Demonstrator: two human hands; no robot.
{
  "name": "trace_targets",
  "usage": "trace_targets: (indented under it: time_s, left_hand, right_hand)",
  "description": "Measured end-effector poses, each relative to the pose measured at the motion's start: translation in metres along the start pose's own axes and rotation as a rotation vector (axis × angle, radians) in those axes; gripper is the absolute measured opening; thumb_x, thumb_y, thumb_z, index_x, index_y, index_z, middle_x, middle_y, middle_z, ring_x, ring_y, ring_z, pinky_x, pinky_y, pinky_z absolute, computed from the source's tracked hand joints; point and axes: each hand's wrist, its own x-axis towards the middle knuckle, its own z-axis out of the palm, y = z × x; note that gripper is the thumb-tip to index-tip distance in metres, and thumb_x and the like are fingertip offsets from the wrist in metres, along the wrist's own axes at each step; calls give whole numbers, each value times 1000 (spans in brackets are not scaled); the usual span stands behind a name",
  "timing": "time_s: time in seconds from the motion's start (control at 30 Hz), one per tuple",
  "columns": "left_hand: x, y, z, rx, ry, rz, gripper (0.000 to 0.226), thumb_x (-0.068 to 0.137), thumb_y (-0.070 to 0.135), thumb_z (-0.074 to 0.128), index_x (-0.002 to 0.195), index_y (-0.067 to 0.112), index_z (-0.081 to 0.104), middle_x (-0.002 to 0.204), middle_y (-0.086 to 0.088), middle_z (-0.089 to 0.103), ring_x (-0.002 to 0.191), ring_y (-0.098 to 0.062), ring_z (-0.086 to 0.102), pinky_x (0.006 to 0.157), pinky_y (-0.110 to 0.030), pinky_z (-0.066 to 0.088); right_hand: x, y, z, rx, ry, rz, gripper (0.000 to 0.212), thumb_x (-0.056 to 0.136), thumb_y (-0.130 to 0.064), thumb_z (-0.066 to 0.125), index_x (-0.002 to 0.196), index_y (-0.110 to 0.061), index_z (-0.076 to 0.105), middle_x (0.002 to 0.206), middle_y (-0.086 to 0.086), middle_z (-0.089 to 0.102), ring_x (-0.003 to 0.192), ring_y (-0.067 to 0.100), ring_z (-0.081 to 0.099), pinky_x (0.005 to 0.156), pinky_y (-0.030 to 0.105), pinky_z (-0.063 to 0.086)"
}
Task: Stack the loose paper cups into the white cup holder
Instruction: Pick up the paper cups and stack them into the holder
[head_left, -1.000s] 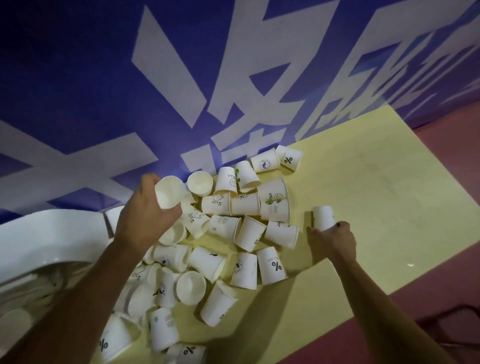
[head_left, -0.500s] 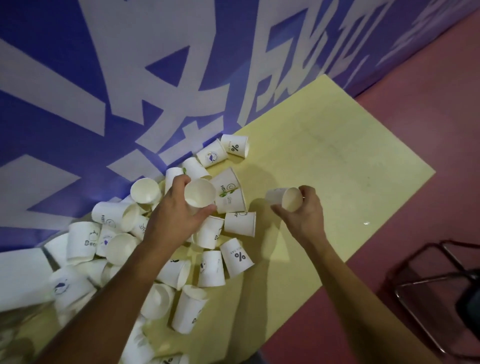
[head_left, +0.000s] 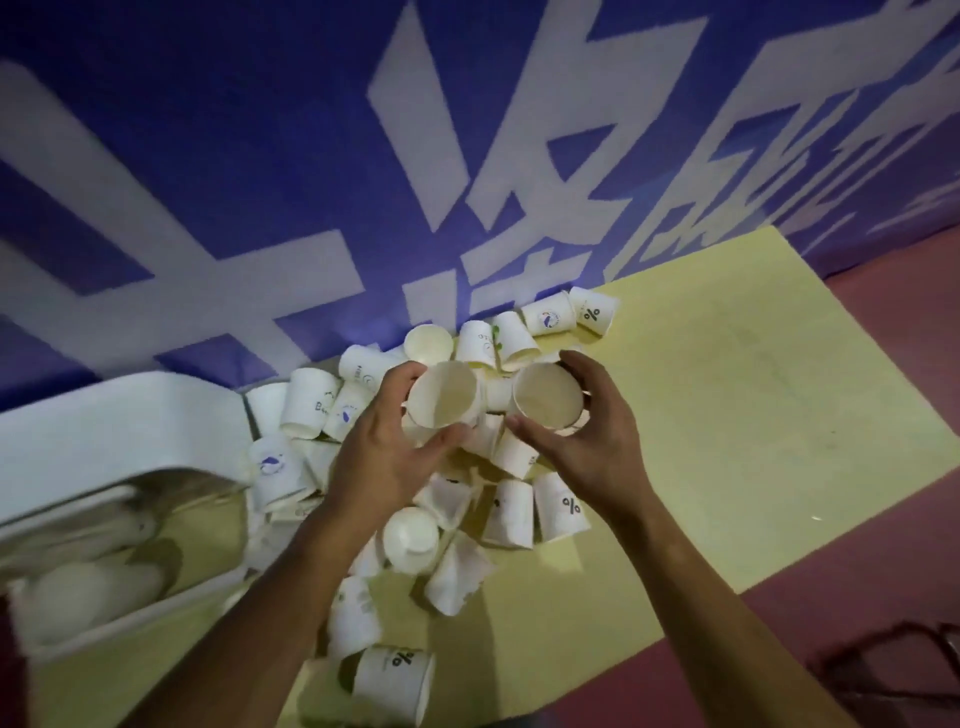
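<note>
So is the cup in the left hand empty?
Empty: the cup in the left hand is tipped toward the camera, showing a bare inside.

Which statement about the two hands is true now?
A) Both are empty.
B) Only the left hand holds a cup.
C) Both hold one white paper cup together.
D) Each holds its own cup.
D: the left hand grips one white paper cup, and the right hand grips a second white paper cup beside it.

Bare left hand (head_left: 383, 457), right hand (head_left: 592, 447)
</note>
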Motion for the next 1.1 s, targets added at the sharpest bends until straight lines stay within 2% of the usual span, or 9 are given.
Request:
trace_targets:
  time_s: [0.1,0.23,0.3,0.47,0.57,0.7,0.83,1.0,1.1]
  left_hand:
    - [-28,-23,-43,-60,86,-37,73,74,76,69,134,46,41,129,22,55,114,-9,57,93,-37,53]
    - [-82,-54,-103,-107,181,-79,62,78,57,78,125,53,37,115,33,52,102,5,55,77,-11,42]
    - [-112,-76,-131,-144,249,-95,66,74,51,84,122,54,38,115,36,52,104,4,54,77,-11,42]
    - [-178,-136,-191,-225,384,-99,70,70,48,89,126,42,48,123,31,58,115,2,58,85,-9,47]
    - [-203,-170,-218,-223,454,-139,77,66,56,86,133,44,49,133,31,55,124,0,55,93,-14,48]
    - [-221,-214,-241,-205,524,-195,74,72,42,90,136,33,55,134,16,61,125,-10,58,98,-34,51]
    - [-221,-242,-247,-190,548,-221,69,74,34,91,134,33,56,131,15,62,122,-11,59,97,-37,52]
    - [-208,-272,-238,-133,490,-274,73,71,51,85,135,38,53,131,14,61,117,-11,61,84,-38,58]
    - [-201,-282,-231,-76,429,-330,80,66,57,83,138,39,51,134,13,59,116,-15,61,83,-40,59]
  right_hand:
    - [-14,-43,42,22,-95,-55,78,63,-51,93,130,-38,54,126,-24,60,115,-6,55,91,17,48]
    - [-48,-87,103,18,-197,-126,79,63,-55,91,132,-38,55,127,-25,59,114,-8,54,86,12,45]
    - [-65,-106,133,15,-246,-179,78,65,-57,88,133,-36,55,128,-25,59,116,-7,55,89,9,45]
    - [-109,-146,207,-3,-374,-236,74,70,-52,88,134,-35,55,128,-24,60,116,-6,56,88,9,46]
    - [-132,-161,242,-19,-422,-250,72,70,-52,88,132,-38,56,126,-23,62,116,-1,58,92,22,51]
    - [-155,-172,275,-8,-455,-246,67,70,-44,90,129,-35,58,121,-22,64,114,2,61,95,29,53]
    - [-165,-177,292,-29,-450,-244,68,70,-41,91,129,-35,59,122,-24,64,113,2,61,95,32,53]
    - [-167,-177,296,-35,-423,-222,71,68,-48,89,131,-34,59,123,-23,64,114,1,60,96,34,53]
    - [-168,-175,297,-43,-419,-217,72,68,-47,90,132,-33,59,124,-23,64,116,0,59,97,32,53]
